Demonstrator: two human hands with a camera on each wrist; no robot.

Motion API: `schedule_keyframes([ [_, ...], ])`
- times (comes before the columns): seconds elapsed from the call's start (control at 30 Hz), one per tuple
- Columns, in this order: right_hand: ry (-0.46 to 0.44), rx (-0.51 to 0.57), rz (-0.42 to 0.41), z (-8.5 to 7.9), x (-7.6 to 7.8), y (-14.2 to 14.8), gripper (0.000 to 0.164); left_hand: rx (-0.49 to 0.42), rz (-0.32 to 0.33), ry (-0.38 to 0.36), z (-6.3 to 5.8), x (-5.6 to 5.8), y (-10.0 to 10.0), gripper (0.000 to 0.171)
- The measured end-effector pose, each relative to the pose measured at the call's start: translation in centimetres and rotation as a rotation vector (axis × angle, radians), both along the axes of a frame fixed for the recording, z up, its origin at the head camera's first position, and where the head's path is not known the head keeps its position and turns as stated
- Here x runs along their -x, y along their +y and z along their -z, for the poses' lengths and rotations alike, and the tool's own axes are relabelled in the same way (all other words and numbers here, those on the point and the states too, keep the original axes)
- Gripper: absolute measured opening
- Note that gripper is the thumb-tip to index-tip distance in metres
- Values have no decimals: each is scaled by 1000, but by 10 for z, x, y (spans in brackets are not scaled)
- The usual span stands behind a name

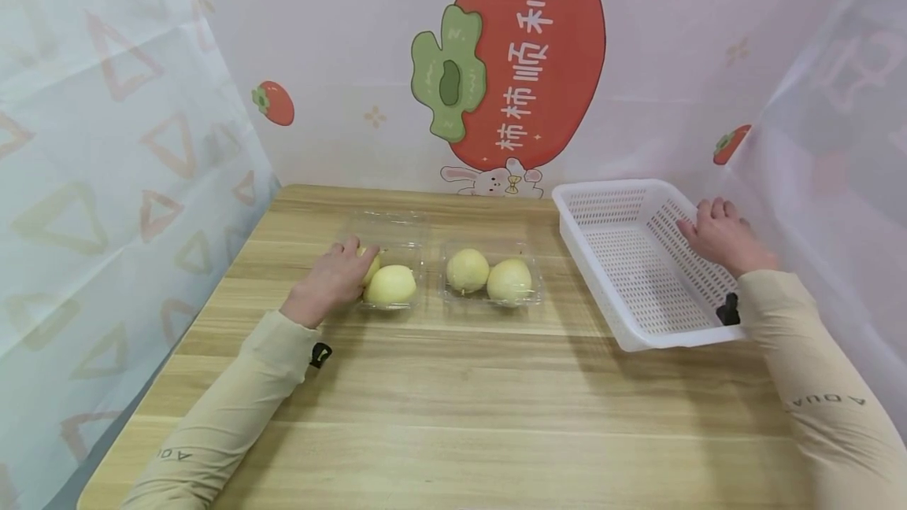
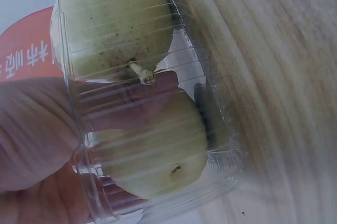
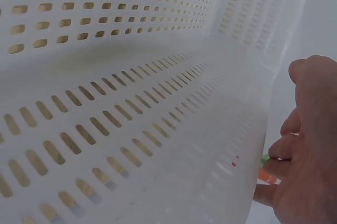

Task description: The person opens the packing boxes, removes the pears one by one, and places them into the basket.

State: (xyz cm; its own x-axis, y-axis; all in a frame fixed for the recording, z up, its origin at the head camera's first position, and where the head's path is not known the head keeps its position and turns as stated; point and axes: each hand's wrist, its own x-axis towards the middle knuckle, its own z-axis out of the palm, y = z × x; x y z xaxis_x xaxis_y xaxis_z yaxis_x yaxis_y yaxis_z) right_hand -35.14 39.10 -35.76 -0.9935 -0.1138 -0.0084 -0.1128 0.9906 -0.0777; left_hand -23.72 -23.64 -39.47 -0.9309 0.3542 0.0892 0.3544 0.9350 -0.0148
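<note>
In the head view my left hand (image 1: 331, 280) grips a pale yellow pear (image 1: 372, 264) at the left side of an open clear plastic box (image 1: 421, 258). Beside it in the same box lies a second pear (image 1: 394, 285). The left wrist view shows the thumb (image 2: 31, 129) and fingers around the lower pear (image 2: 158, 155), partly behind the clear wall. My right hand (image 1: 730, 238) hovers at the right rim of a white perforated basket (image 1: 602, 290). Its fingers are loosely bent, and nothing shows between them in the right wrist view.
Another clear box (image 1: 538, 290) holds two pears (image 1: 468, 270) in the middle of the wooden table (image 1: 439, 415). No fruit shows in the basket. A printed sheet (image 1: 340, 38) hangs behind the table, with sheets at both sides.
</note>
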Motion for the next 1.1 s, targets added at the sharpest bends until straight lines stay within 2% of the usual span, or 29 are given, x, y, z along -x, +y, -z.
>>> schedule_keyframes([
  [0.17, 17, -3, 1, 5, 1, 1, 92, -7, -5, -7, 0, -1, 0, 57],
  [0.5, 42, -23, -9, 9, 4, 4, 84, 0, -1, 14, 3, 0, 0, 57],
  [0.7, 12, -30, 3, 8, 3, 5, 85, -15, 11, 14, 3, 2, 0, 57],
  [0.9, -13, -32, 4, 9, 5, 7, 87, -55, 11, -23, -1, 4, -1, 62],
  [1.1, -1, -20, 7, 8, 9, 5, 87, -87, -5, -45, -11, 6, -2, 67],
])
